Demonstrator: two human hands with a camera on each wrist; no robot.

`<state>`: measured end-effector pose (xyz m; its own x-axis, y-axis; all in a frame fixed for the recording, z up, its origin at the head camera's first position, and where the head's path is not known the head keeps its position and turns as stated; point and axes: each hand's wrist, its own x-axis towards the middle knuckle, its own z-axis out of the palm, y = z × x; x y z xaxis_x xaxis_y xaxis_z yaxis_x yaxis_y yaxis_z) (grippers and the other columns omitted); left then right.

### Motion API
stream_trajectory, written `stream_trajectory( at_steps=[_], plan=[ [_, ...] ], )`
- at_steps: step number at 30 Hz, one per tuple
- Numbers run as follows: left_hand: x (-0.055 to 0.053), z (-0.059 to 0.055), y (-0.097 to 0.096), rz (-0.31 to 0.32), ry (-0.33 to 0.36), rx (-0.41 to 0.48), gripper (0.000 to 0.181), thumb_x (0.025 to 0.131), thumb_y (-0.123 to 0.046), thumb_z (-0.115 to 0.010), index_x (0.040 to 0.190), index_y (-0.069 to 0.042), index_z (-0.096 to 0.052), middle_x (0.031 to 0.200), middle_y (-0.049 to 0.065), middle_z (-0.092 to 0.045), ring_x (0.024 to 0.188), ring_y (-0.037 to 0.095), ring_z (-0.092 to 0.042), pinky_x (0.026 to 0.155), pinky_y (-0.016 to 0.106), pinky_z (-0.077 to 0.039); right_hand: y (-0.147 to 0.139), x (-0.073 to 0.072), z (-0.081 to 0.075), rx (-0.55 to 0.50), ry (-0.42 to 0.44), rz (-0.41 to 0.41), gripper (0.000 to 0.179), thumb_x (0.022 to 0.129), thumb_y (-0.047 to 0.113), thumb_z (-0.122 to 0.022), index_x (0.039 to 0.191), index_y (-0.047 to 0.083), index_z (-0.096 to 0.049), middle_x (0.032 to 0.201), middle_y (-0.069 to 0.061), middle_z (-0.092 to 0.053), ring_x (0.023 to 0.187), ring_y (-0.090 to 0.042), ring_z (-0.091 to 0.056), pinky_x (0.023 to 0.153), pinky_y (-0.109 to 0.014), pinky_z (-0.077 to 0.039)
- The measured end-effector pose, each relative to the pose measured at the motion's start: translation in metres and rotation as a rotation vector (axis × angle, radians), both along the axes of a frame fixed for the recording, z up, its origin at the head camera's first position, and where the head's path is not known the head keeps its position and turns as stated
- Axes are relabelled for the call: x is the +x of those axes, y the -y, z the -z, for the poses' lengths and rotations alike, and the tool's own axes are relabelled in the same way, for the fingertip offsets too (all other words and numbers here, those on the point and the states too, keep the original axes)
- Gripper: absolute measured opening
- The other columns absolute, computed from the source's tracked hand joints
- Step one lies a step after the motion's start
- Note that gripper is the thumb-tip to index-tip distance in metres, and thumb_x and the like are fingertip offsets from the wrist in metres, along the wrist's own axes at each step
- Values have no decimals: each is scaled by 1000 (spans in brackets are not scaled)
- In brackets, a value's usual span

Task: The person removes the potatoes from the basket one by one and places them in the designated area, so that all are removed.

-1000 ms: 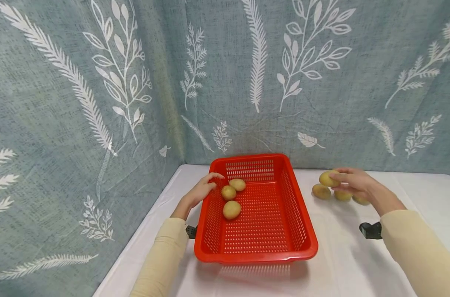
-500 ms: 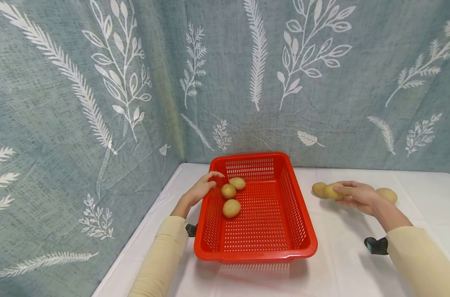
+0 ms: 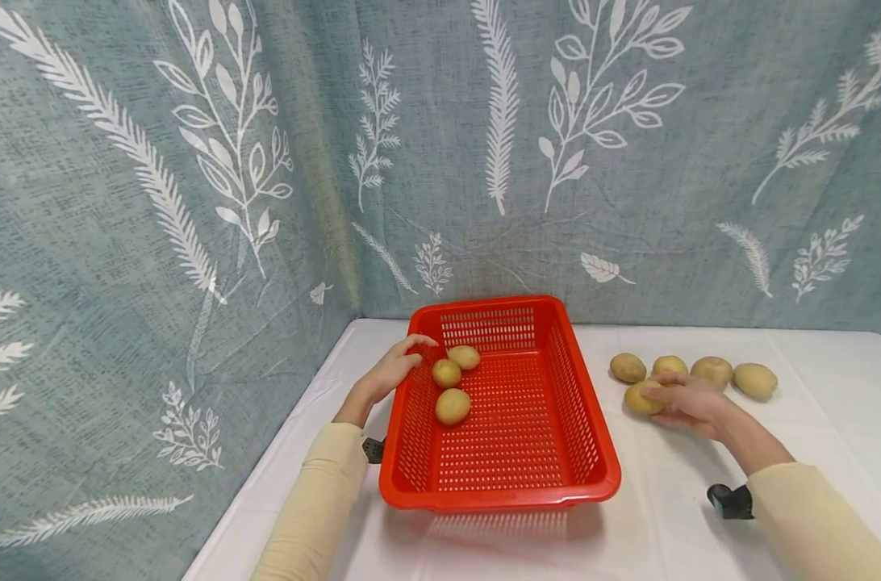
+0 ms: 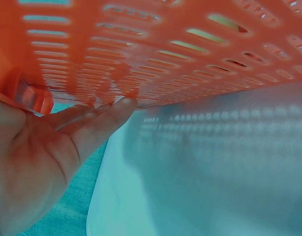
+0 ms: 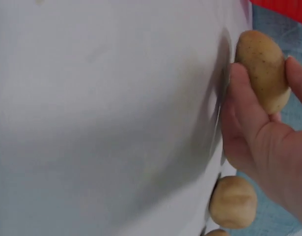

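Note:
My right hand (image 3: 691, 403) pinches a yellow-brown potato (image 3: 642, 398) between thumb and fingers, low over the white cloth right of the basket. In the right wrist view, the held potato (image 5: 262, 71) has its far end free of the fingers. Just behind that hand several more potatoes (image 3: 756, 381) lie in a rough row. A red plastic basket (image 3: 502, 502) with slotted walls stands left of them. Three potatoes (image 3: 453, 407) lie along its left side. My left hand (image 3: 393, 369) holds the basket's left rim; in the left wrist view some fingers (image 4: 109, 120) lie along the outer wall.
White cloth (image 3: 673, 516) covers the table. Blue-grey curtains (image 3: 469, 161) with white leaf prints hang behind it and along the left. Another potato (image 5: 233, 201) lies close below the right hand in the right wrist view.
My right hand has lowered its potato from above the row and brought it nearer to me, in front of the other potatoes. My left hand stays on the basket rim.

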<state>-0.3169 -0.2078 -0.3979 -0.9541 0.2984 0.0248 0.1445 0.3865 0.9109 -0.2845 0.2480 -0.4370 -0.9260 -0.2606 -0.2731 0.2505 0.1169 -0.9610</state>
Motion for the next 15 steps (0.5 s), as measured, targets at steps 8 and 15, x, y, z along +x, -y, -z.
stream_trajectory(
  at_steps=[8,15],
  plan=[
    [0,1,1,0,3,6,40,89,4,-33,127,6,-46,114,26,-47,87,24,-50,71,28,-45,12,7,-5,102,10,51,60,92,6,-59,133,-20,-25,95,-10,-55,77,-11,-59,72,-32,-53],
    [0,1,1,3,8,1,41,90,3,-32,128,6,-45,116,27,-46,89,26,-50,73,28,-45,20,10,-8,134,38,53,63,91,7,-61,135,-19,-23,101,-15,-53,78,-13,-59,73,-33,-53]
  ],
)
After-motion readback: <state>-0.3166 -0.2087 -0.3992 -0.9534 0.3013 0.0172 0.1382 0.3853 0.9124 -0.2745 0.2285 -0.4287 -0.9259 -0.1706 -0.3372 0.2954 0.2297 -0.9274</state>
